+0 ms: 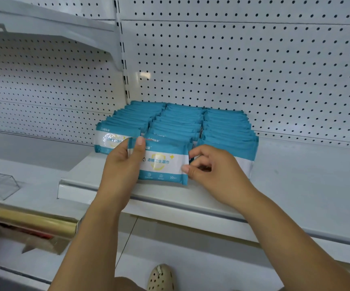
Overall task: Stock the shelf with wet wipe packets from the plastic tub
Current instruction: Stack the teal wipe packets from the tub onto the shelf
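both hands pinch one wet wipe packet point(163, 162): left hand point(121, 164) its left edge, right hand point(214, 169) its right edge, upright on shelf point(295, 181) fronting the middle packet row point(178, 120).

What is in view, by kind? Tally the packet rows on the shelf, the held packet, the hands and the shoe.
Rows of packets on the shelf: 3
Held packet: 1
Hands: 2, left hand and right hand, both gripping it
Shoe: 1
Total: 7
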Available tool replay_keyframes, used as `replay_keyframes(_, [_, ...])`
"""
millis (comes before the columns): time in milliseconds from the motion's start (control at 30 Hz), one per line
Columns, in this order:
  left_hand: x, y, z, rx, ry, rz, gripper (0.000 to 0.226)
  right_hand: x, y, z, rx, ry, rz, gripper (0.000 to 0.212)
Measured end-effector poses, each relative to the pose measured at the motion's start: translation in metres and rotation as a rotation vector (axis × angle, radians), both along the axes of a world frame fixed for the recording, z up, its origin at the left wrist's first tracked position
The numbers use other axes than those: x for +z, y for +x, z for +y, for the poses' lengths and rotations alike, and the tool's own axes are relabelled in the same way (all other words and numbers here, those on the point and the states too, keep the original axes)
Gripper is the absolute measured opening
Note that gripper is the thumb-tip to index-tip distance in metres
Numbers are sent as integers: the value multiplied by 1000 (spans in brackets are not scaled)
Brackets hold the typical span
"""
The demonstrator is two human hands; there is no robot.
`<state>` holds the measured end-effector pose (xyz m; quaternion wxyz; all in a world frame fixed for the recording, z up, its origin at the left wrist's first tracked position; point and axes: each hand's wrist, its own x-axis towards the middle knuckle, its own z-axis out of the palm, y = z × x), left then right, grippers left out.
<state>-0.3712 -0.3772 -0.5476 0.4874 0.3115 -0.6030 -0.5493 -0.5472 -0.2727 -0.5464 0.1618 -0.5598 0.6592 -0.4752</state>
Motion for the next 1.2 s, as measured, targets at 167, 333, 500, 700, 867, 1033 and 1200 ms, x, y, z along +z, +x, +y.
replay_keyframes(167, [-6, 6, -9, 52, -225, -283, 79, 1, 0, -2, 16, 13, -119, 6])
replay_keyframes(333, [-16, 3, -17, 159, -483, -460, 92, 1, 4, -5, 22, 52, -44, 11])
replay_keyframes(500, [-21, -9, -20, 168, -631, -645, 85, -6, -1, -5, -73, 47, 97, 12])
replay_keyframes(700, [-15, -20, -29, 123, -754, -856, 74, 3, -24, 10, -262, -26, 366, 46])
replay_keyframes(867, [-11, -17, -41, -13, -804, -919, 86, 4, -41, 13, -381, 67, 639, 83])
replay_keyframes(1033, [-7, -23, -50, -107, -824, -910, 91, 5, -53, 8, -350, 249, 643, 101])
replay_keyframes(1200, [-5, -40, -57, -14, -940, -985, 90, 5, -54, -2, -333, 274, 726, 98])
